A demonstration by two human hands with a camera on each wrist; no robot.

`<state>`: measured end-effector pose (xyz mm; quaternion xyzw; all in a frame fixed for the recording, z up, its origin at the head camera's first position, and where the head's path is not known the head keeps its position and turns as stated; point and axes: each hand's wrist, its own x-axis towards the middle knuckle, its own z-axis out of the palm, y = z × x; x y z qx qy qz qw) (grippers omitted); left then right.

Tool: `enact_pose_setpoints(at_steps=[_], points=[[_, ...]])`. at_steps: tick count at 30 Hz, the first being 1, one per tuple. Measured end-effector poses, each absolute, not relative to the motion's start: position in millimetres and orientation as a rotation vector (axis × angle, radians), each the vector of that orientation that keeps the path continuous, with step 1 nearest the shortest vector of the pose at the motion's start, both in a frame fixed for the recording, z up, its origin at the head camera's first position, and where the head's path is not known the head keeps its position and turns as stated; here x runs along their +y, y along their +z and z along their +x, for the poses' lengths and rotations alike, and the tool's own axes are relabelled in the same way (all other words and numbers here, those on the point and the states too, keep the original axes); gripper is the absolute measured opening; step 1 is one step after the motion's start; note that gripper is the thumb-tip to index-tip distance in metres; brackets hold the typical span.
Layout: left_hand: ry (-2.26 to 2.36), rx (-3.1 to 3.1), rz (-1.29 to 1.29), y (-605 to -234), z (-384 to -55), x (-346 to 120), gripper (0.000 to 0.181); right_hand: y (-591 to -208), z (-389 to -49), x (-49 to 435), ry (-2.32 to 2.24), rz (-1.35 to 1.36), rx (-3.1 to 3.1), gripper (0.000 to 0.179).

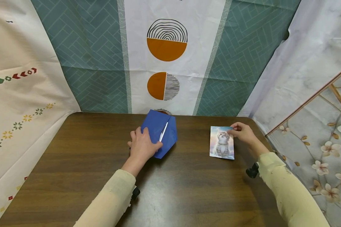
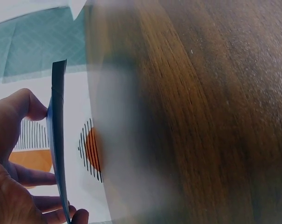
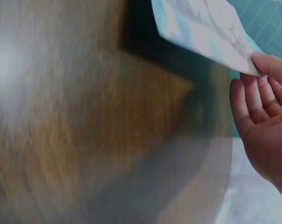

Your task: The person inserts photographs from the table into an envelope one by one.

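My left hand (image 1: pixel 143 143) grips a blue envelope (image 1: pixel 157 124) at its left side and lower edge. A slanting white strip (image 1: pixel 163 132) shows along the envelope's flap. Seen edge-on in the left wrist view, the envelope (image 2: pixel 58 121) stands between the thumb and the other fingers, raised off the table. Over to the right, my right hand (image 1: pixel 243 134) pinches the upper right corner of a kitten picture card (image 1: pixel 222 143). That card (image 3: pixel 203 30) is held above the table in the right wrist view, with its shadow on the wood below.
A dark brown wooden table (image 1: pixel 74 176) spreads under both hands. Behind it hangs a teal and white patterned cloth (image 1: pixel 170 66). Pale cloths flank it, one with small flowers (image 1: pixel 25 118) at left and one with blossoms (image 1: pixel 326 170) at right.
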<state>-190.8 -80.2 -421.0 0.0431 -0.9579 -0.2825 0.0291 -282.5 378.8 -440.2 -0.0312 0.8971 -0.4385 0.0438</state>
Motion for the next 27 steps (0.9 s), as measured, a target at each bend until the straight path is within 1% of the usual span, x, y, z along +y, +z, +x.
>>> enact_pose_setpoints(at_steps=[3, 7, 15, 22, 27], points=[[-0.874, -2.955, 0.133, -421, -190, -80, 0.088, -438, -285, 374, -1.426, -0.082, 2.648, 0.038], [-0.875, -2.952, 0.133, -421, -190, -80, 0.088, -435, -286, 365, -1.53, -0.062, 2.526, 0.037], [-0.872, -2.953, 0.139, -423, -190, -80, 0.088, -421, -280, 341, -1.637, -0.077, 2.386, 0.03], [-0.872, -2.953, 0.137, -423, -190, -79, 0.089, -418, -280, 317, -1.74, -0.134, 2.272, 0.016], [-0.877, -2.951, 0.133, -422, -190, -79, 0.089, -412, -278, 299, -1.733, -0.173, 2.248, 0.016]])
